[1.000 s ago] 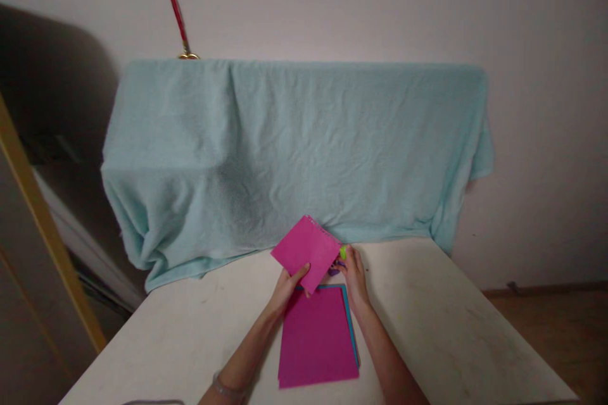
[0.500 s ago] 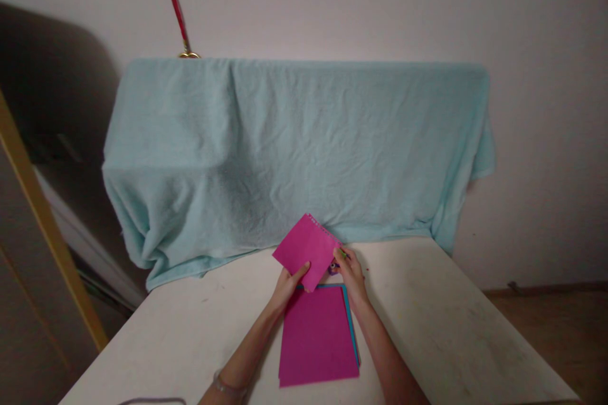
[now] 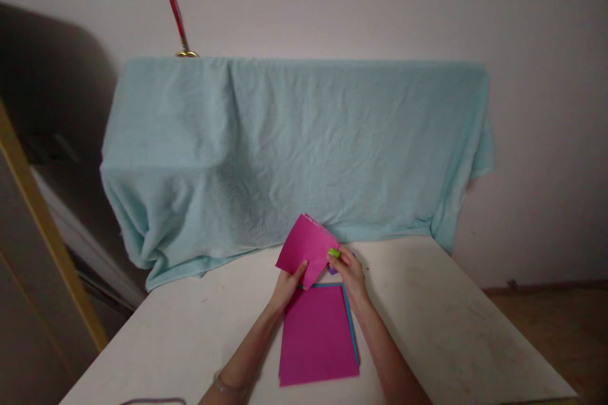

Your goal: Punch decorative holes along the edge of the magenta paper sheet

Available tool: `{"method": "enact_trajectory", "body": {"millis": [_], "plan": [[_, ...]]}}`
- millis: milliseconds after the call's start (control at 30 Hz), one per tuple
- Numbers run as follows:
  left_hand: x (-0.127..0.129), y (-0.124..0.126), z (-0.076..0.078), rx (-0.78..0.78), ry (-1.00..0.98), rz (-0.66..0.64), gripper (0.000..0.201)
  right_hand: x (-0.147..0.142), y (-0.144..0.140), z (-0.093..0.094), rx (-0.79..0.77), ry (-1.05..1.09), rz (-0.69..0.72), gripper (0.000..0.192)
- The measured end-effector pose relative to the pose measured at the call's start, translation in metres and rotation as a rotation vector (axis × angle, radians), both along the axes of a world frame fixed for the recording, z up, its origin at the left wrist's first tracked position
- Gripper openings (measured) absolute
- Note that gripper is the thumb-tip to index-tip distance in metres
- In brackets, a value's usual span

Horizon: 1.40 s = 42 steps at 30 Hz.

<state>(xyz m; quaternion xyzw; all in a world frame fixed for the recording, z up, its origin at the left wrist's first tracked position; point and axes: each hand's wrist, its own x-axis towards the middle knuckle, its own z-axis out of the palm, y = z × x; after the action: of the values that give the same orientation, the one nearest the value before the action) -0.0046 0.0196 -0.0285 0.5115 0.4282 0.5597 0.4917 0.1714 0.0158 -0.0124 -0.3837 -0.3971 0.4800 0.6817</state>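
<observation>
Pink paper [image 3: 306, 243], clamped in the left hand [image 3: 287, 286], now bends more; the right hand [image 3: 352, 273] grips a green tool [image 3: 334, 253].

The left forearm [image 3: 249, 351] and right forearm [image 3: 387, 345] angle inward; the left grip [image 3: 286, 285] pinches, thumb uppermost; the right grip [image 3: 351, 273] curls, digits drawn together.
</observation>
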Motion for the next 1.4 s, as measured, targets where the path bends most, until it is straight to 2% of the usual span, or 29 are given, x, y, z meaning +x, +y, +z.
{"method": "enact_trajectory", "body": {"millis": [200,333,600,1000,1267,1400], "plan": [[0.0,-0.004,0.005,-0.009,0.045,0.076,0.047,0.002,0.001,-0.002,0.013,0.008,-0.075,0.04],[0.0,-0.006,0.007,-0.01,0.101,0.047,0.038,0.005,0.002,-0.004,0.004,0.022,-0.082,0.041],[0.0,-0.004,0.003,-0.004,0.112,0.058,0.038,0.005,0.002,0.001,-0.025,0.03,-0.084,0.043],[0.0,-0.007,0.009,-0.018,0.19,0.049,0.047,0.007,0.003,-0.003,-0.055,0.049,-0.092,0.047],[-0.001,-0.008,0.011,-0.003,0.196,0.06,0.044,0.008,0.005,-0.004,-0.043,0.064,-0.067,0.051],[0.0,-0.009,0.014,-0.049,0.172,0.066,0.043,0.008,0.006,-0.004,-0.046,0.05,-0.057,0.051]]}}
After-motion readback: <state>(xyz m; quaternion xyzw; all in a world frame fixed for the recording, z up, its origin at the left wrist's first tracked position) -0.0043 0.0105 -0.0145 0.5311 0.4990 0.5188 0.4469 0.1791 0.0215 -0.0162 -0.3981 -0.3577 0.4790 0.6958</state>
